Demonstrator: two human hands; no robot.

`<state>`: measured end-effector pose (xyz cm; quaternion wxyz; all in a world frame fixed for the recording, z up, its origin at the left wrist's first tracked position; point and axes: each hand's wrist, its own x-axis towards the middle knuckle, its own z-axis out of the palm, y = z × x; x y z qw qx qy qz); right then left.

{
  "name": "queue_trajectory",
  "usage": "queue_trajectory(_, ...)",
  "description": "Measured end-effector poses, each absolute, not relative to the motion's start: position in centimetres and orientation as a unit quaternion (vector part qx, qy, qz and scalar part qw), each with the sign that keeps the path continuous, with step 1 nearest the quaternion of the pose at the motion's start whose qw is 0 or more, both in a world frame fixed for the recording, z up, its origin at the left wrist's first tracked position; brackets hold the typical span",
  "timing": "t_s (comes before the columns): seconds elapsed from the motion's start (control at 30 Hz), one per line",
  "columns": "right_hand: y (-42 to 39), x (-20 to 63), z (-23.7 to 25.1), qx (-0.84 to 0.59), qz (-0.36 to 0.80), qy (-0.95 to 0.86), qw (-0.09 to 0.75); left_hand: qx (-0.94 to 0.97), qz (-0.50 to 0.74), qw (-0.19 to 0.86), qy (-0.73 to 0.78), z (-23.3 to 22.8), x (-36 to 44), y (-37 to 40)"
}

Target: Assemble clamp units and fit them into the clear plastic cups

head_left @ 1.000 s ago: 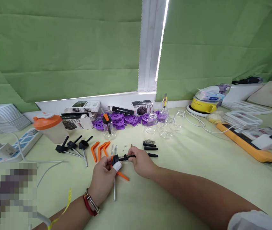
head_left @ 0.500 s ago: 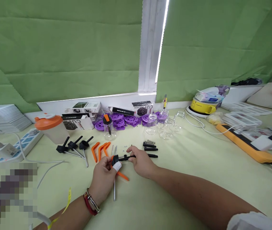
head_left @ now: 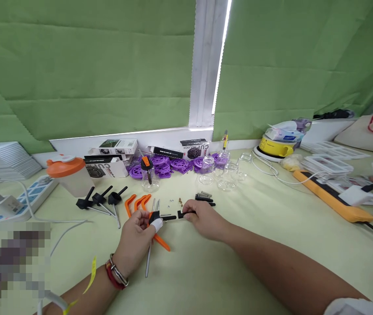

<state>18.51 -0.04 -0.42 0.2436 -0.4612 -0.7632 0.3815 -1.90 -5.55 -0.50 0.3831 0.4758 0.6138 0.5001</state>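
My left hand (head_left: 137, 234), with white wrap on the thumb, is closed on a black plastic fitting (head_left: 154, 218). A metal rod (head_left: 148, 261) points down from it, and an orange bent handle (head_left: 162, 242) lies against it. A short black bar and a thin metal pin stick out to the right. My right hand (head_left: 207, 221) pinches a small black angled piece (head_left: 181, 214), apart from the bar by a narrow gap. Behind it lie springs (head_left: 203, 194) and black tubes (head_left: 206, 201), partly hidden. Tiny brown bits (head_left: 180, 201) lie near the right fingertips.
Left of my hands are similar black fittings with rods (head_left: 100, 199) and loose orange handles (head_left: 129, 204). Behind stand glass cups (head_left: 227, 181), purple discs (head_left: 179, 164), boxes (head_left: 107, 167) and an orange-lidded shaker (head_left: 70, 179). An orange power strip (head_left: 337, 197) lies at right.
My right hand has moved right with the black piece, opening a gap from the fitting. Its fingers now uncover the brown bits. My left hand has shifted slightly left with the fitting.
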Motion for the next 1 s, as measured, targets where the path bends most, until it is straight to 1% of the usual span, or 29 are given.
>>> queue_trajectory(0.1,0.5,19.6,0.2,-0.497,0.323,-0.775,0.218,0.503,0.477,0.384,0.609,-0.5,-2.2,-5.7)
queue_trajectory(0.2,1.0,20.1,0.4,-0.510,0.278,-0.793,0.184,0.564,0.400,0.372,0.619,-0.8,-2.4,-6.0)
queue_trajectory(0.27,1.1,20.2,0.5,-0.512,0.260,-0.801,0.168,0.611,0.350,0.347,0.620,-0.8,-2.5,-6.2)
queue_trajectory(0.37,1.0,20.1,0.8,-0.508,0.240,-0.811,0.163,0.679,0.268,0.277,0.625,-0.5,-2.5,-6.6)
queue_trajectory(0.47,0.8,20.1,1.2,-0.504,0.232,-0.817,0.157,0.732,0.192,0.175,0.629,-0.1,-2.4,-6.9)
queue_trajectory(0.53,0.8,20.1,1.4,-0.501,0.226,-0.821,0.152,0.759,0.188,0.122,0.611,0.2,-2.3,-6.9)
queue_trajectory(0.6,0.7,20.1,1.5,-0.496,0.220,-0.826,0.151,0.792,0.212,0.093,0.565,0.4,-2.3,-6.8)
queue_trajectory(0.67,0.7,20.2,1.7,-0.491,0.218,-0.829,0.153,0.830,0.223,0.084,0.504,0.6,-2.2,-6.7)
queue_trajectory(0.77,0.7,20.3,2.1,-0.497,0.214,-0.828,0.146,0.865,0.188,0.108,0.452,0.9,-2.0,-6.5)
queue_trajectory(0.87,0.7,20.5,2.5,-0.504,0.212,-0.827,0.132,0.866,0.163,0.126,0.455,1.1,-1.8,-6.3)
queue_trajectory(1.0,0.6,20.8,2.9,-0.499,0.211,-0.832,0.122,0.854,0.172,0.127,0.474,0.8,-1.9,-5.9)
